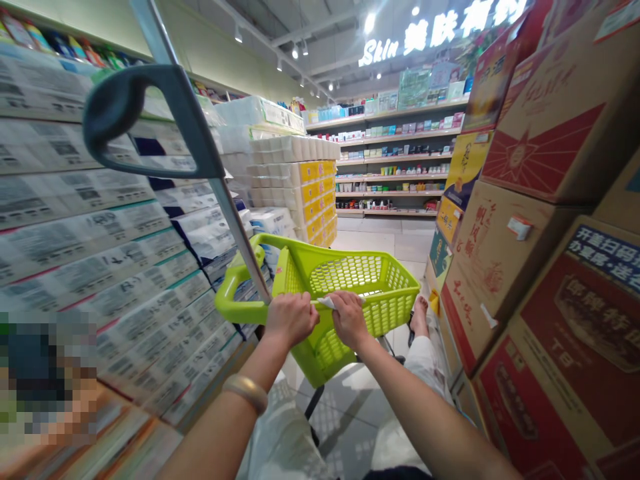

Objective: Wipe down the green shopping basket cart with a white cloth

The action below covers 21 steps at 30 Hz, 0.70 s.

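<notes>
Cart [320, 350]: green, on the floor [393, 235], between its side edges
Left grip [293, 317]: grasping the near edge of the cart
Right grip [349, 320]: clasping that edge, white paper [327, 302] beneath
Pole [240, 237]: tilted, lower end hidden by the left grip
Floor's left edge: stacked white packs [100, 223]
Floor's right edge: cartons [500, 243]

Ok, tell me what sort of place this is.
Most likely a supermarket or similar shop: there's a green shopping cart, shelves lined with small packaged goods, and stacked cardboard cartons on the right.
</notes>
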{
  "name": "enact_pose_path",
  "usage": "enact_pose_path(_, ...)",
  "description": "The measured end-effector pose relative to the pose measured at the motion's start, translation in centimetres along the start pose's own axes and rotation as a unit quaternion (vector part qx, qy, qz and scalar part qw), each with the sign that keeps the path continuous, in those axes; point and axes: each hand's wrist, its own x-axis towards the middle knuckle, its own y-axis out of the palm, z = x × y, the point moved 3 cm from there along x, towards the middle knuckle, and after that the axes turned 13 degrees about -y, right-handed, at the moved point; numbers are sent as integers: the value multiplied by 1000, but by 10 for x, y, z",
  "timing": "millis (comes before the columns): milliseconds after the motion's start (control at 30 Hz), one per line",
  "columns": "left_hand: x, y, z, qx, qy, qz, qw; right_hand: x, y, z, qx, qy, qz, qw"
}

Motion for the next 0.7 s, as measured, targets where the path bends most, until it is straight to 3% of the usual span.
enact_pose_path(100, -1, -1, -1, -5, -5, -3, 1000, -7, -8, -13, -32, 36, -10, 999)
enact_pose_path(200, -1, -1, -2, -3, -1, -9, 1000, -3, -3, -4, -39, 62, -21, 997)
enact_pose_path(333, -2, 1, -1, 2, 1, -15, 1000, 12, 13, 27, 5, 25, -17, 1000)
enact_pose_path(433, -3, 1, 2, 0, 4, -17, 1000, 16, 15, 34, 18, -3, -3, 1000)
enact_pose_path(567, -4, 0, 4, 8, 8, -23, 1000, 6, 3, 15, 10, -30, 22, 999)
enact_pose_path(700, -5, 0, 4, 8, 6, -34, 999, -4, -7, -2, -34, 15, 15, 999)
